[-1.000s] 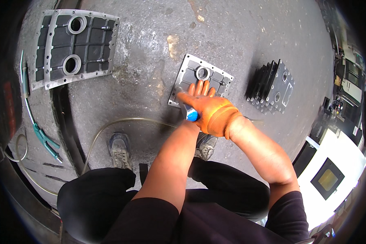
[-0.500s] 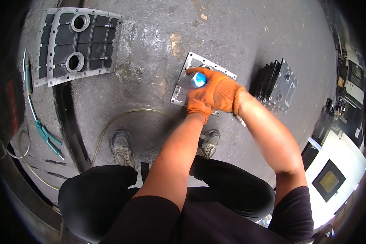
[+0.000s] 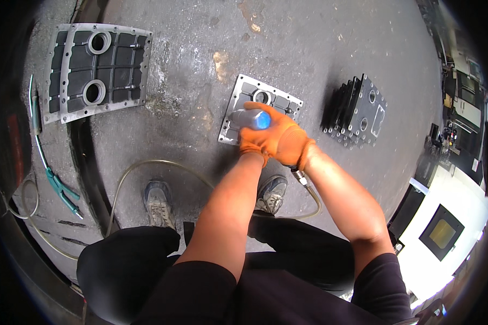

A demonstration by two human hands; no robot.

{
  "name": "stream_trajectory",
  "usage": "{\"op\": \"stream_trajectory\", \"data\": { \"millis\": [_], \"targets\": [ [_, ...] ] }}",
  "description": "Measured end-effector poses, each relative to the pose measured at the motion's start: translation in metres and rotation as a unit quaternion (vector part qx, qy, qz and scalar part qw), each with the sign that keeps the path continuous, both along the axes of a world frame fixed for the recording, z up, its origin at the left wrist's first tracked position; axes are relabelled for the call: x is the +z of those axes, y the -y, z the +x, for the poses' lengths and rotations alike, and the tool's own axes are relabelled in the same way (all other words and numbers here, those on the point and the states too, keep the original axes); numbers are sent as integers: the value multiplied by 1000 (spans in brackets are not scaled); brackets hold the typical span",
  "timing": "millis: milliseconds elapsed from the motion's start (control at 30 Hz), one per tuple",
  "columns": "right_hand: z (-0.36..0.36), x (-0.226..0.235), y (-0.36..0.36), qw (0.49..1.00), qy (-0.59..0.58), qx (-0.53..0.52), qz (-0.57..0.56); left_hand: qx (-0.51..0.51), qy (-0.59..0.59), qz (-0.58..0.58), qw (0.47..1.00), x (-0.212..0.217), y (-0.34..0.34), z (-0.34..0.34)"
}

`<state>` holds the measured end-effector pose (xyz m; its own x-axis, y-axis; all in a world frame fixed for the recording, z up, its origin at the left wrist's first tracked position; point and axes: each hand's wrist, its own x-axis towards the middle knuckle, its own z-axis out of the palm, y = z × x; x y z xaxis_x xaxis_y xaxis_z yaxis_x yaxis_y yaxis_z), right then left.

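Both my hands wear orange gloves and grip a grey pneumatic tool with a blue end. My right hand wraps the tool's body from the right. My left hand sits mostly under the right one, fingers closed on the tool's lower part. The tool is held over a small grey metal cover plate with a round hole, lying flat on the concrete floor. A hose runs from the tool down past my right shoe.
A larger ribbed metal plate with two round holes lies at far left. A stack of dark plates stands to the right. A green-handled air gun and hoses lie at left. My shoes are below the plate.
The hands moved up from the plate's near edge onto the plate, and the tool turned so its blue end faces up and its body points left.
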<state>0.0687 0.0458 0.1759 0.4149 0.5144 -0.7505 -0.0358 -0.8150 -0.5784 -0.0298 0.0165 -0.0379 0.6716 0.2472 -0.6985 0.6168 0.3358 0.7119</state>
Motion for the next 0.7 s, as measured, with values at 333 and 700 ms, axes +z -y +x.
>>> {"op": "stream_trajectory", "data": {
  "millis": [333, 700],
  "targets": [
    [29, -13, 20, 984, 58, -65, 157, -414, 12, 555, 722, 14, 10, 8],
    [41, -16, -6, 989, 85, -14, 122, -464, 13, 437, 770, 17, -3, 9]
  ]
}}
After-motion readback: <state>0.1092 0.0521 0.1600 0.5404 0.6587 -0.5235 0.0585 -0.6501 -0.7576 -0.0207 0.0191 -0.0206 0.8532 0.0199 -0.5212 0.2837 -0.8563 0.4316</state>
